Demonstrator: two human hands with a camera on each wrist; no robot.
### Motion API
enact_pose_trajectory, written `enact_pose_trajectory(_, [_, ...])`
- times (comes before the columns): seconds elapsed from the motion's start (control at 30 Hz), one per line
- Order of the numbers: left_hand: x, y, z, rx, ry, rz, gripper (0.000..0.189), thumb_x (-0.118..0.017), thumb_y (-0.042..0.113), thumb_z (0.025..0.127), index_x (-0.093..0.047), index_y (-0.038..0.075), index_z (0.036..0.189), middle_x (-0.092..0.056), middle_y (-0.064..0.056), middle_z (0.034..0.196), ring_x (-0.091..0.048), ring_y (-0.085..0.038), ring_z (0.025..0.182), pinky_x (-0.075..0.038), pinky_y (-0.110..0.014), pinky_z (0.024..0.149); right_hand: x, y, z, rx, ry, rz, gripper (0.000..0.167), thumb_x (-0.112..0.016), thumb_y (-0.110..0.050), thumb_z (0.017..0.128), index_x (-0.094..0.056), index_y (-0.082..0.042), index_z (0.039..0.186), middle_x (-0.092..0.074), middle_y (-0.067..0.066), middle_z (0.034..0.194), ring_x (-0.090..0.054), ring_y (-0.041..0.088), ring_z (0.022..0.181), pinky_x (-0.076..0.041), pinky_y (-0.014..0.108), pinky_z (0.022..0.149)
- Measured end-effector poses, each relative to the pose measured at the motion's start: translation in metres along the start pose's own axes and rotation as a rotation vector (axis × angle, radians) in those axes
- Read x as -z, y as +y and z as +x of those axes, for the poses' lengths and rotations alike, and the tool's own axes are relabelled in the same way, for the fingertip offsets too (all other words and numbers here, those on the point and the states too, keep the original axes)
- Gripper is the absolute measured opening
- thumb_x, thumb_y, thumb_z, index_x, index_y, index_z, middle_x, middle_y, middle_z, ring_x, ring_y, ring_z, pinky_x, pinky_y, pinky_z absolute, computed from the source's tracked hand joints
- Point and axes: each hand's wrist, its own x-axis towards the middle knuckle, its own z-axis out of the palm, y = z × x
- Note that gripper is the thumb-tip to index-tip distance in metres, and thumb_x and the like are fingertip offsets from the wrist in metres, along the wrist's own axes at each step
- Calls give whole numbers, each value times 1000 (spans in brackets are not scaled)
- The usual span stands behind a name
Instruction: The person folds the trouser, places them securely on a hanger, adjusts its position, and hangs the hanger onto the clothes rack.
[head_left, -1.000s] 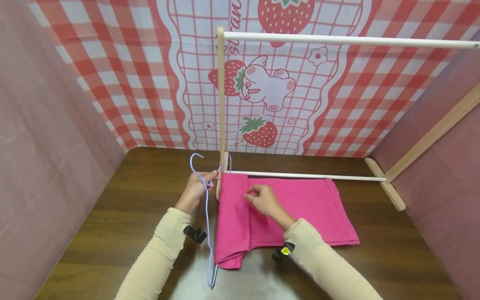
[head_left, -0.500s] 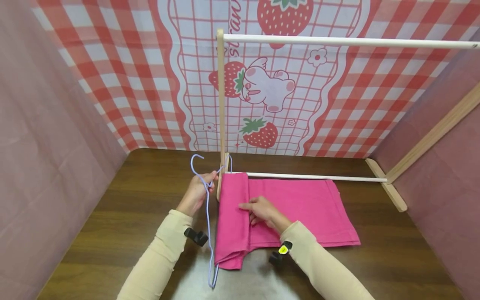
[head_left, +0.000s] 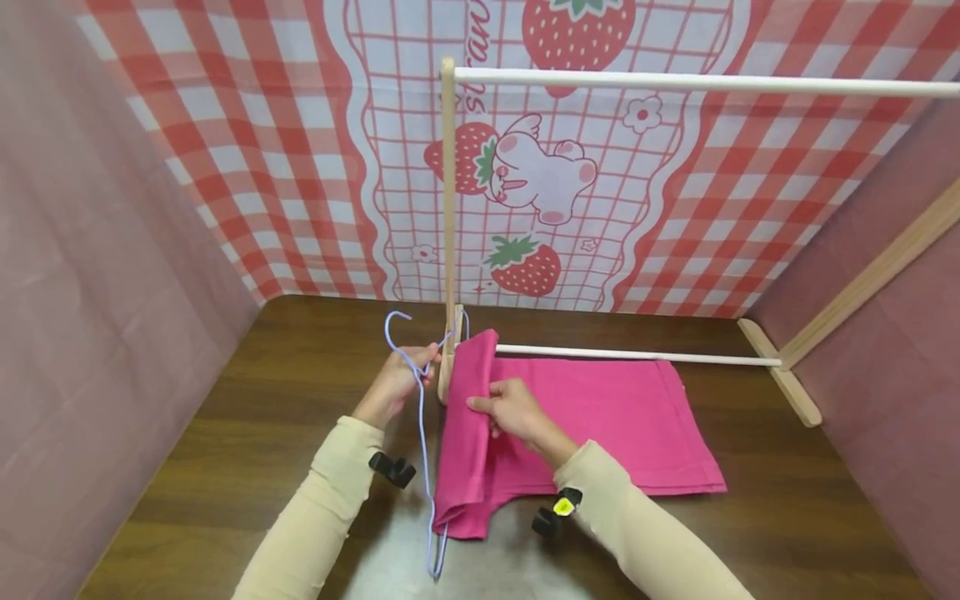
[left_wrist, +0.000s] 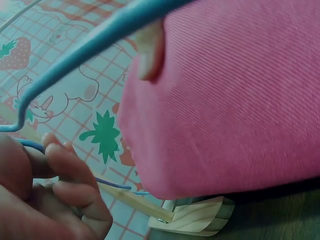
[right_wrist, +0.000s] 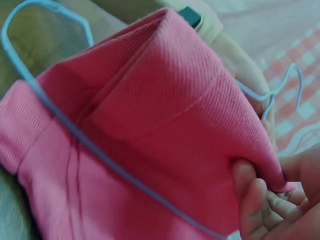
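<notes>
Pink trousers (head_left: 600, 425) lie folded lengthwise on the table, with their left end turned back over the bar of a light-purple wire hanger (head_left: 422, 433). My left hand (head_left: 392, 383) grips the hanger near the base of its hook. My right hand (head_left: 517, 412) pinches the edge of the turned-back flap (head_left: 467, 417), thumb on top and fingers beneath. That flap is tilted up off the layer below, as the right wrist view shows with the hanger wire (right_wrist: 135, 182) crossing the cloth. In the left wrist view the cloth hides most of the right hand.
A wooden rack with a left post (head_left: 449, 200), an upper white rod (head_left: 675, 81) and a lower white rod (head_left: 622, 354) stands behind the trousers. The brown table (head_left: 225, 450) is bounded by a checked strawberry cloth (head_left: 300, 167) at the back and pink curtains at the sides.
My right hand has moved slightly left, from hovering over the trousers to pinching the flap's edge. The flap has risen and tilted. My left hand keeps its hold on the hanger.
</notes>
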Motion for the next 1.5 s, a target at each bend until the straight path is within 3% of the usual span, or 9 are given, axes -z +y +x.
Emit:
enact_pose_trajectory(0.3, [-1, -2, -5, 37, -180, -30, 31, -37, 17, 105, -54, 11, 80, -51, 7, 55, -45, 1, 48, -36, -12, 46, -3, -22, -15, 77, 22, -19, 18, -67, -9, 88, -69, 9, 88, -56, -1, 51, -46, 9, 38, -42, 23, 41])
enact_pose_trajectory(0.43, [-4, 0, -9, 43, -227, -50, 31, -36, 16, 105, -52, 13, 79, -49, 7, 55, -42, 0, 49, -32, -13, 45, -2, -33, -24, 98, 38, -7, 18, -67, -6, 88, -69, 11, 87, -56, -1, 49, -46, 7, 35, -43, 24, 38])
enact_pose_trajectory(0.73, [-13, 6, -16, 5, -258, -37, 29, -36, 14, 105, -51, 9, 81, -47, 8, 56, -42, 1, 51, -32, -12, 46, 5, -57, -39, 88, 49, 158, 24, -65, -4, 89, -66, 16, 103, -65, 2, 57, -54, 7, 38, -48, 24, 39])
enact_pose_trajectory(1.07, [-20, 8, -20, -51, -292, -40, 26, -37, 11, 104, -49, 9, 80, -46, 8, 52, -41, 0, 48, -34, -14, 48, 17, -80, -53, 91, 44, 287, 30, -62, -3, 91, -61, 20, 110, -68, 2, 63, -61, 8, 45, -51, 24, 42])
enact_pose_trajectory(1.27, [-22, 12, -22, -38, -259, -61, 27, -38, 11, 103, -49, 10, 78, -45, 8, 51, -40, 0, 46, -33, -15, 47, 30, -101, -62, 118, 24, 357, 34, -58, -3, 93, -55, 24, 114, -69, -3, 62, -63, 6, 47, -50, 21, 43])
enact_pose_trajectory(1.37, [-23, 15, -24, -40, -245, -24, 27, -39, 12, 103, -49, 10, 79, -45, 8, 51, -40, -1, 46, -33, -15, 46, 33, -113, -65, 128, 11, 433, 29, -55, -2, 94, -56, 20, 113, -70, -4, 63, -65, 6, 50, -51, 20, 45])
enact_pose_trajectory(1.5, [-24, 19, -25, -71, -246, 14, 27, -38, 13, 104, -49, 8, 79, -46, 8, 50, -41, -1, 46, -34, -15, 47, 38, -126, -67, 140, 1, 517, 13, -55, -2, 94, -67, 2, 96, -71, -2, 64, -65, 6, 52, -52, 20, 46])
